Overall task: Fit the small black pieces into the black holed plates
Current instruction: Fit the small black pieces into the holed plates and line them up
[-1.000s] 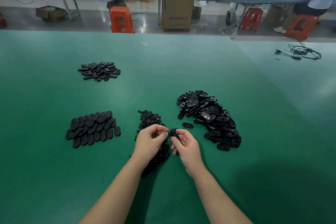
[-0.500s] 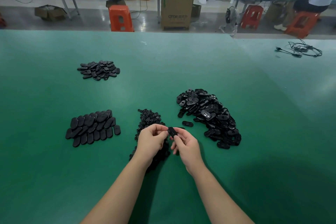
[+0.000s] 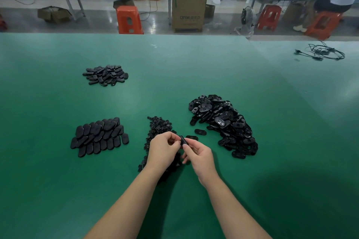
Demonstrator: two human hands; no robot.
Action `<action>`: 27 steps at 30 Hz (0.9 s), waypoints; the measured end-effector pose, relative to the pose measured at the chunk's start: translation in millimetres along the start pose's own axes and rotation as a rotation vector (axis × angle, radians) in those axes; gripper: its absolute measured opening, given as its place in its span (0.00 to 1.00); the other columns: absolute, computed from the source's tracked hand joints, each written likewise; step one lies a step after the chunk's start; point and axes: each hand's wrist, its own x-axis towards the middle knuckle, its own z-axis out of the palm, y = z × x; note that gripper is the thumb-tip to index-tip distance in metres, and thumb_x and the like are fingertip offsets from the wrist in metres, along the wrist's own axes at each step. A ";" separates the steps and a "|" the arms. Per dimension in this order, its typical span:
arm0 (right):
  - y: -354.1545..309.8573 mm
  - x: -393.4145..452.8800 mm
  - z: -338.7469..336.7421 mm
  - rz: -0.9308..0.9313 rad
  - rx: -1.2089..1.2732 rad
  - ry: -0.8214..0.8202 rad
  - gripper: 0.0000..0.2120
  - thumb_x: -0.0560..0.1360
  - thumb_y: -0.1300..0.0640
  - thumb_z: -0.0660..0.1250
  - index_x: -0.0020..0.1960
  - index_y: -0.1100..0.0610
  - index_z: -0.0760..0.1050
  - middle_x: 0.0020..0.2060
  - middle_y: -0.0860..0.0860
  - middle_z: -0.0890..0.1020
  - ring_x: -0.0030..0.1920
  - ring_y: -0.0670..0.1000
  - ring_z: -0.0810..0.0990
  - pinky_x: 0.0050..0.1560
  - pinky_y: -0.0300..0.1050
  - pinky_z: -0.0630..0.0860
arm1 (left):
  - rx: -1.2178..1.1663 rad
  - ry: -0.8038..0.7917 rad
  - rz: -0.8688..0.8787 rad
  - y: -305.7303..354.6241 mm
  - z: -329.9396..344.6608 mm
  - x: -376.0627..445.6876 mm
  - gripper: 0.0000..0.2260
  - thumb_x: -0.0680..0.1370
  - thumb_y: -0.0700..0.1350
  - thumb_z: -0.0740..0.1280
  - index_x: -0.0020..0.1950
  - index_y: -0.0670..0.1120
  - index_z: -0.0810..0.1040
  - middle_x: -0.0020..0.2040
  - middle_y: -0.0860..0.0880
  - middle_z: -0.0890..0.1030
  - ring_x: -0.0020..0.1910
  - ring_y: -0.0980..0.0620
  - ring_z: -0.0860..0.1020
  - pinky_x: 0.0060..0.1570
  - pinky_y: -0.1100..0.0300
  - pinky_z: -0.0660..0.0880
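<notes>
My left hand [image 3: 164,150] and my right hand [image 3: 198,156] meet over the green table, both pinching one black oval plate [image 3: 183,140] between their fingertips. Whether a small piece sits in my left fingers is hidden. Under my left hand runs a strip of small black pieces [image 3: 158,127]. A big heap of black holed plates [image 3: 223,122] lies to the right. Two loose plates [image 3: 200,132] lie just beyond my fingers.
A neat stack of black oval plates [image 3: 99,136] lies at the left, and a smaller pile [image 3: 105,74] sits farther back left. A black cable [image 3: 326,53] lies at the far right. Beyond the table edge stand orange stools [image 3: 129,19] and a cardboard box [image 3: 189,12].
Both hands stay together on the plate. They have shifted slightly and the plate is turned a little between the fingertips.
</notes>
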 end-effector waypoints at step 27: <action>5.3 -0.7 -1.1 -0.061 -0.130 0.004 0.09 0.83 0.62 0.62 0.51 0.51 0.79 0.32 0.51 0.82 0.30 0.51 0.78 0.33 0.50 0.77 | 0.040 -0.121 -0.038 2.2 -6.3 3.4 0.04 0.73 0.45 0.76 0.40 0.51 0.83 0.33 0.53 0.84 0.23 0.59 0.75 0.27 0.65 0.71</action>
